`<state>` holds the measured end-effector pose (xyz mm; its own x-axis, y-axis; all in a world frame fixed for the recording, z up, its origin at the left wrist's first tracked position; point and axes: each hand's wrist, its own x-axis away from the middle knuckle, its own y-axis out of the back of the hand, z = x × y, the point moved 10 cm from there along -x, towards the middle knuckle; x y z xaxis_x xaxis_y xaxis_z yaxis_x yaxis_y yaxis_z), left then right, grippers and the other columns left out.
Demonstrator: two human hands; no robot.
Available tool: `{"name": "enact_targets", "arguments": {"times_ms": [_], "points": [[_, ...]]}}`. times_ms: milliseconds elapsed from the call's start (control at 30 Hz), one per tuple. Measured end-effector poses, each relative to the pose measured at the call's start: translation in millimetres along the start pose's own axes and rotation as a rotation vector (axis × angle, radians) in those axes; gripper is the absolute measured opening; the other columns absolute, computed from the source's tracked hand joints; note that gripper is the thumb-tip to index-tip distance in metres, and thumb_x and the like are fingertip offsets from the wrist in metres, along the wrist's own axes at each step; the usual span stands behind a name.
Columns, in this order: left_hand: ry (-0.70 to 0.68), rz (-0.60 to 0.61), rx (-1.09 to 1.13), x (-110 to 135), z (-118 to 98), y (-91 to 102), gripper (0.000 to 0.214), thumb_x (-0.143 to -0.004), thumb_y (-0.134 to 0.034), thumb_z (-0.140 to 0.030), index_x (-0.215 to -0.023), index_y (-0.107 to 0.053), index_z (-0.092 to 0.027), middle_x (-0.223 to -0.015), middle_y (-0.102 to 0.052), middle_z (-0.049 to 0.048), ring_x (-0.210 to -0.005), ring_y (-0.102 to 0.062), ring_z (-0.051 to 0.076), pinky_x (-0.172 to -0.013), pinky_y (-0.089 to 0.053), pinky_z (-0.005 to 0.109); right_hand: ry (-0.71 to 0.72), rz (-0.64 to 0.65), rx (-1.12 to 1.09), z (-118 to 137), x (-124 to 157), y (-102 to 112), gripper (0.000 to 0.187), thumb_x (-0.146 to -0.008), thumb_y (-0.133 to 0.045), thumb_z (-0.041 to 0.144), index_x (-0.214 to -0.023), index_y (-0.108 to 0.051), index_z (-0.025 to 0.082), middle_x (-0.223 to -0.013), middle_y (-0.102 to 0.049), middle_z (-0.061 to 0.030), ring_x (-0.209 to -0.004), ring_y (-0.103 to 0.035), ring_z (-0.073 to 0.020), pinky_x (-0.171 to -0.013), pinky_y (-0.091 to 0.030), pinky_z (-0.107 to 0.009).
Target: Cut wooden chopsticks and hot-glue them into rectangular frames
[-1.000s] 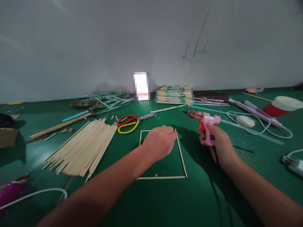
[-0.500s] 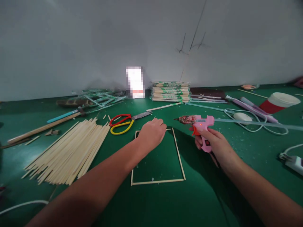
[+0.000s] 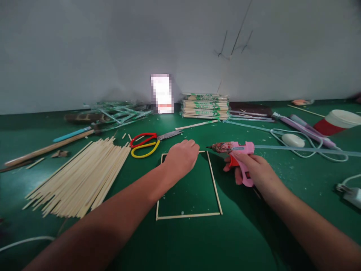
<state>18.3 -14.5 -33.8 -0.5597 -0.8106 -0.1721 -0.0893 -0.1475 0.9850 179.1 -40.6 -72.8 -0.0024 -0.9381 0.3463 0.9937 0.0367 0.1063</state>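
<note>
Four thin wooden sticks form a square frame (image 3: 189,216) on the green table. Over its far side, my left hand (image 3: 182,157) is closed with fingers bent down around the far wooden stick (image 3: 202,151), whose right end shows beside the knuckles; the fingertips are hidden. My right hand (image 3: 255,165) grips a pink hot glue gun (image 3: 246,148), index finger at the red trigger. Its dark nozzle points left, just above the frame's far right corner. A clear glue stick (image 3: 284,149) runs out of the gun's back.
Left of the frame lies a pile of loose sticks (image 3: 81,177). Scissors (image 3: 152,144) with red and yellow handles rest beyond it. Packaged chopsticks (image 3: 205,106) and a lit phone (image 3: 163,94) stand by the wall. A paper cup (image 3: 338,122) and power strip (image 3: 352,195) are at right.
The glue gun's nozzle has come down closer to the frame's far right corner. The far stick's right end now sits closer to the right-hand stick. The view has shifted slightly.
</note>
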Motion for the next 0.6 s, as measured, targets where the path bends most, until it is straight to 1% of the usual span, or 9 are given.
{"name": "enact_targets", "arguments": {"times_ms": [67,167,233,300,400,467,533,600], "points": [[0.008,0.0,0.006,0.4,0.5,0.8,0.025,-0.094,-0.038,-0.023,-0.09,-0.061,-0.013,-0.089,-0.06,0.0088,-0.084,-0.056,0.02,-0.068,-0.044,0.032,-0.01,-0.002,0.018,0.8,0.7,-0.8,0.039,-0.077,-0.057,0.052,-0.072,-0.066,0.014,-0.062,-0.069,-0.0079,-0.034,-0.049,-0.0113,-0.033,-0.029,-0.024],[0.004,-0.004,0.017,1.2,-0.2,2.2,0.025,-0.094,-0.038,-0.022,-0.09,-0.06,-0.012,-0.089,-0.06,0.0091,-0.084,-0.056,0.02,-0.069,-0.045,0.032,-0.05,0.004,0.079,-0.7,2.5,-0.5,0.043,-0.078,-0.053,0.054,-0.065,-0.065,0.015,-0.041,-0.058,-0.004,-0.033,-0.044,-0.011,-0.033,-0.027,-0.023],[0.01,-0.007,0.022,1.8,0.1,2.7,0.025,-0.094,-0.038,-0.022,-0.09,-0.06,-0.012,-0.089,-0.061,0.0089,-0.084,-0.057,0.02,-0.067,-0.045,0.031,-0.072,0.005,0.1,-2.4,3.1,0.8,0.044,-0.079,-0.052,0.053,-0.062,-0.065,0.015,-0.035,-0.051,-0.0023,-0.031,-0.041,-0.01,-0.033,-0.026,-0.022],[0.023,-0.01,0.021,2.3,1.1,2.8,0.024,-0.094,-0.038,-0.022,-0.091,-0.06,-0.013,-0.089,-0.061,0.008,-0.084,-0.057,0.02,-0.065,-0.044,0.03,-0.071,0.001,0.078,-2.7,3.0,2.2,0.042,-0.079,-0.054,0.052,-0.062,-0.064,0.015,-0.037,-0.054,-0.0027,-0.031,-0.042,-0.0096,-0.033,-0.026,-0.022],[0.032,-0.034,0.01,2.8,1.8,4.6,0.023,-0.094,-0.038,-0.023,-0.09,-0.06,-0.014,-0.089,-0.061,0.0069,-0.082,-0.058,0.019,-0.063,-0.043,0.029,-0.044,-0.004,0.008,-0.9,2.4,3.1,0.034,-0.076,-0.059,0.048,-0.071,-0.066,0.015,-0.057,-0.067,-0.0063,-0.033,-0.047,-0.0101,-0.033,-0.028,-0.024],[0.028,-0.054,0.005,3.0,1.5,6.3,0.024,-0.094,-0.038,-0.023,-0.089,-0.06,-0.014,-0.088,-0.061,0.0067,-0.081,-0.058,0.019,-0.062,-0.043,0.029,-0.038,-0.013,-0.016,-0.4,2.3,3.7,0.033,-0.074,-0.061,0.047,-0.075,-0.067,0.015,-0.066,-0.07,-0.0081,-0.034,-0.048,-0.0102,-0.034,-0.029,-0.024],[0.024,-0.065,0.003,3.3,1.2,7.6,0.023,-0.093,-0.039,-0.023,-0.088,-0.06,-0.014,-0.087,-0.062,0.0065,-0.08,-0.059,0.018,-0.062,-0.043,0.029,-0.045,-0.02,-0.007,-1.0,2.8,3.7,0.035,-0.073,-0.062,0.048,-0.074,-0.067,0.014,-0.06,-0.068,-0.0072,-0.033,-0.047,-0.01,-0.033,-0.027,-0.024],[0.024,-0.07,0.001,3.5,1.2,8.6,0.022,-0.093,-0.04,-0.023,-0.088,-0.06,-0.014,-0.087,-0.062,0.0062,-0.079,-0.059,0.018,-0.062,-0.043,0.029,-0.056,-0.03,0.022,-1.7,3.7,3.7,0.036,-0.072,-0.062,0.049,-0.07,-0.067,0.014,-0.047,-0.061,-0.0039,-0.031,-0.042,-0.0089,-0.032,-0.023,-0.023]]}}
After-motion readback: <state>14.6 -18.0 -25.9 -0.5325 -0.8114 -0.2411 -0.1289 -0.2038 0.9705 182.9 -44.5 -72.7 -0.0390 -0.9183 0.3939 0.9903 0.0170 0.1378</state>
